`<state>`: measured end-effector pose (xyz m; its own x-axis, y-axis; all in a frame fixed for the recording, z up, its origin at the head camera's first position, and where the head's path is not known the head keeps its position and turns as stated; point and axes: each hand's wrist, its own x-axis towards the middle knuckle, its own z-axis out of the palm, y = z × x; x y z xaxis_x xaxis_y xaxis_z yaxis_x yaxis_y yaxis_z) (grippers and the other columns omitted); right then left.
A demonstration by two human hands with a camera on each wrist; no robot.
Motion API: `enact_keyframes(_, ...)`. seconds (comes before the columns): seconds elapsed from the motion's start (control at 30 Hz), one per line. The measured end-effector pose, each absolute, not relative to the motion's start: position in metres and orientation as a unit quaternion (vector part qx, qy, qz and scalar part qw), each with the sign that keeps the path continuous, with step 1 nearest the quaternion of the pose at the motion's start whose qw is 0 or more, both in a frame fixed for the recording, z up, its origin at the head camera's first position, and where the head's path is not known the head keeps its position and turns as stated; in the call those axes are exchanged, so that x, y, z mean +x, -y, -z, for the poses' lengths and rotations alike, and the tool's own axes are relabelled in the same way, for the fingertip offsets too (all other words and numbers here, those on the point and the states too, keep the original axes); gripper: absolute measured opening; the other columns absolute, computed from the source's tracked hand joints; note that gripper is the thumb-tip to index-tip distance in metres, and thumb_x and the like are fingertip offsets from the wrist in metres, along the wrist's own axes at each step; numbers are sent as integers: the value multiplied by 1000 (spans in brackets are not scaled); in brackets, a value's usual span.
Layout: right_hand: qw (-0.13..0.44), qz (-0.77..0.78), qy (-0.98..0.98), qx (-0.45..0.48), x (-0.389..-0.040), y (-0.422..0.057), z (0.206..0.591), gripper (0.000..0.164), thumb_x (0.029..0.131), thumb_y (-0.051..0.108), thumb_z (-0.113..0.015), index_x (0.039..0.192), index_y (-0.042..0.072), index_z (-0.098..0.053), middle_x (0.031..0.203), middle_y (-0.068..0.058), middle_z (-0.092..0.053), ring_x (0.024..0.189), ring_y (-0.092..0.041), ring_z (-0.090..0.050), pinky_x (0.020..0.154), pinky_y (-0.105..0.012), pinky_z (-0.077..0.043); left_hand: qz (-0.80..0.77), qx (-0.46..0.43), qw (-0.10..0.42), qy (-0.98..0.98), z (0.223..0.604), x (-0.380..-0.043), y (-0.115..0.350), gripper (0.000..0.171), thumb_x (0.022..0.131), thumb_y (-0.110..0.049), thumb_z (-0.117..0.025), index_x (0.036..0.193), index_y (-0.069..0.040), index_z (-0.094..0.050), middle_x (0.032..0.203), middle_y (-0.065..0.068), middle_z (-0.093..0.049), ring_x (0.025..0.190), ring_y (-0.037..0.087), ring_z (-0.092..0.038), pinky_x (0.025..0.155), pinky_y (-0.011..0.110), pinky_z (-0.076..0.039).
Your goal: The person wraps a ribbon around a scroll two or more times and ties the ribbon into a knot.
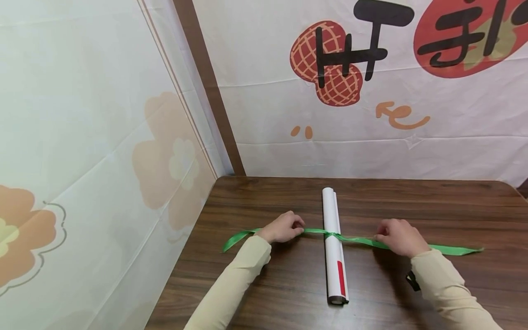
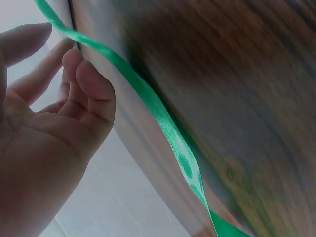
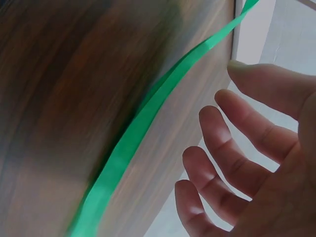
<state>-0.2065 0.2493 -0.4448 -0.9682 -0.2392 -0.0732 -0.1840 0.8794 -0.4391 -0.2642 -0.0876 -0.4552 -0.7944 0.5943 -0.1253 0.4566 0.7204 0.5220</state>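
Note:
A white paper roll lies lengthwise on the wooden table, a red patch near its dark near end. Green ribbon is crossed at a knot round its middle, and its two tails stretch out to either side. Over the left tail is my left hand, its thumb and index tips right at the ribbon with a gap between them. My right hand hovers at the right tail. In the right wrist view, its loosely bent fingers stand apart from the ribbon and hold nothing.
The brown wood-grain table has rounded back corners. A printed white curtain hangs behind it, and another flowered one runs along the left edge.

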Motion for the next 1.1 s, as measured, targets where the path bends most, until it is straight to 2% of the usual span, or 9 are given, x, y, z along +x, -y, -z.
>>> enact_keyframes(0.17, 57, 220, -966, -123, -206, -237, 445, 14, 87, 20, -68, 93, 7, -70, 87, -7, -68, 76, -20, -61, 64, -43, -50, -221, 289, 157, -918, 457, -262, 81, 25, 97, -13, -56, 119, -6, -66, 115, 8, -61, 106, 17, -56, 91, 29, -46)
enact_keyframes(0.43, 61, 216, -967, -123, -200, -228, 448, 11, 87, 19, -68, 89, 9, -69, 83, -4, -67, 74, -17, -59, 64, -40, -49, -221, 284, 164, -919, 457, -259, 77, 32, 95, 1, -48, 121, -7, -65, 119, 7, -66, 116, 18, -58, 98, 30, -46)
enact_keyframes(0.73, 64, 215, -966, -126, -196, -225, 452, 8, 87, 17, -68, 88, 10, -68, 82, -3, -65, 73, -16, -56, 63, -39, -47, -217, 279, 162, -921, 457, -256, 72, 34, 91, 1, -57, 121, -11, -65, 109, 5, -66, 102, 14, -60, 91, 27, -48)
enact_keyframes(1.1, 70, 215, -965, -133, -195, -220, 457, 7, 85, 16, -69, 88, 9, -68, 79, -1, -62, 71, -15, -53, 63, -36, -46, -254, 307, 143, -906, 457, -255, 64, 26, 93, -10, -63, 118, -14, -65, 91, -3, -63, 81, 6, -54, 75, 19, -46)
